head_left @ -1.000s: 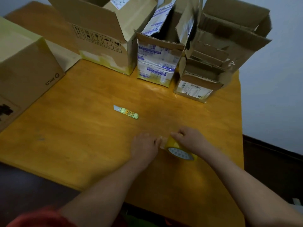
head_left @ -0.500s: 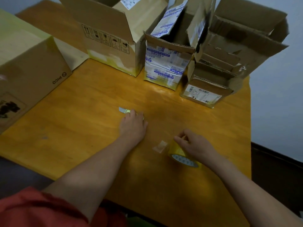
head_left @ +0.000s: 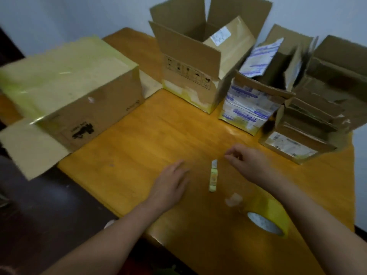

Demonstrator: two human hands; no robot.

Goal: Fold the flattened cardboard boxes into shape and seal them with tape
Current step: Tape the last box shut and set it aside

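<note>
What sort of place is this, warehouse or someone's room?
Probably a room at home or a small office, not a warehouse: one wooden table against a plain wall, a few reused cardboard boxes with old shipping labels, and just a yellow tape roll and a small utility knife for tools.

On a table, a small cutter lies between the left hand and the right hand. A tape roll sits nearer, to the right, beside the right forearm. A closed box lies far left, an open box stands behind centre, and more open boxes crowd to its right.
</note>
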